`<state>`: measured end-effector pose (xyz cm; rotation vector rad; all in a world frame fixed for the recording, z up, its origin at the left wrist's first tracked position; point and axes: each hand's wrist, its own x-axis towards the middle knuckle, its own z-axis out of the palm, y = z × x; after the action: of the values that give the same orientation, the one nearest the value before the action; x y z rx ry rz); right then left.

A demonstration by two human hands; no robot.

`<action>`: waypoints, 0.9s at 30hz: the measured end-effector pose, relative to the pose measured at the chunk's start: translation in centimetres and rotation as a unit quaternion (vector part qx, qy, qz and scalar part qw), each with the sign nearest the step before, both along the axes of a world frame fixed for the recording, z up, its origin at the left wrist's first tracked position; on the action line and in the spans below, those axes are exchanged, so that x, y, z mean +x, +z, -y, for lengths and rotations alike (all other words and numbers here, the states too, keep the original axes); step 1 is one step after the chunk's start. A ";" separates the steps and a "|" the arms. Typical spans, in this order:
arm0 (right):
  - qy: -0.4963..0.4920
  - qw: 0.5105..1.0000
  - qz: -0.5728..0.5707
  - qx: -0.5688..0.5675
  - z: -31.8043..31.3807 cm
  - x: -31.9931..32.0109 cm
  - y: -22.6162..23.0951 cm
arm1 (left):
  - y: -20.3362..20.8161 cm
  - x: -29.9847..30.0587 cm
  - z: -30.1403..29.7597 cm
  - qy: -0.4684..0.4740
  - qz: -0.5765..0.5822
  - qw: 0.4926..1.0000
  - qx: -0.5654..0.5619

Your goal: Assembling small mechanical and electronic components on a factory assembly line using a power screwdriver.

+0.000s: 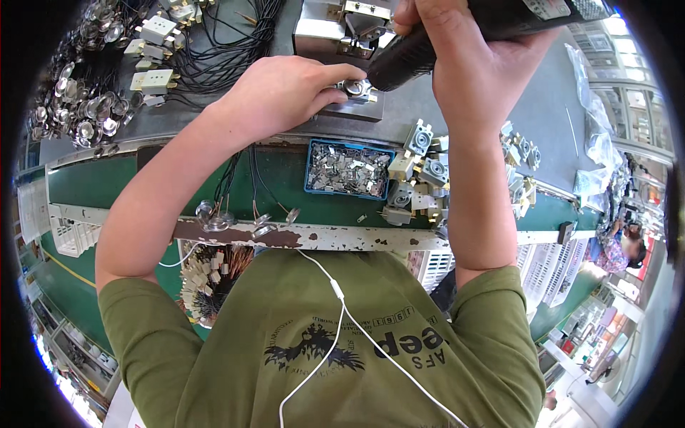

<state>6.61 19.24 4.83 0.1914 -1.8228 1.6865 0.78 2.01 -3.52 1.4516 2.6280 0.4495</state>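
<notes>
My left hand (pixel 282 93) reaches in from the left, index finger and thumb closed on a small part with a round metal middle (pixel 354 88). That part sits on a metal block (pixel 364 110) at the bench's near side. High at the right, my right hand (pixel 471 60) is wrapped round a black handheld power tool (pixel 410 57). Its tapered nose points down to the left, right beside the small part; whether it touches cannot be made out. A metal fixture (pixel 342 32) stands just behind the block.
A blue tray (pixel 308 171) of small metal pieces lies nearer me. Pale switch bodies (pixel 421 171) are heaped beside it. Black-wired units (pixel 158 80) and round metal discs (pixel 89 114) crowd the left. Clear plastic bags (pixel 592 135) lie right. A chipped rail (pixel 321 235) edges the bench.
</notes>
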 end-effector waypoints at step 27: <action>0.027 0.998 -0.044 0.037 -0.4 0.2 1.1 | -0.9 -0.1 1.3 -0.001 -0.038 0.999 0.026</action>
<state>6.84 19.65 5.95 0.3426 -1.8301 1.6229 0.66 0.73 -4.42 1.5162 2.6916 0.4750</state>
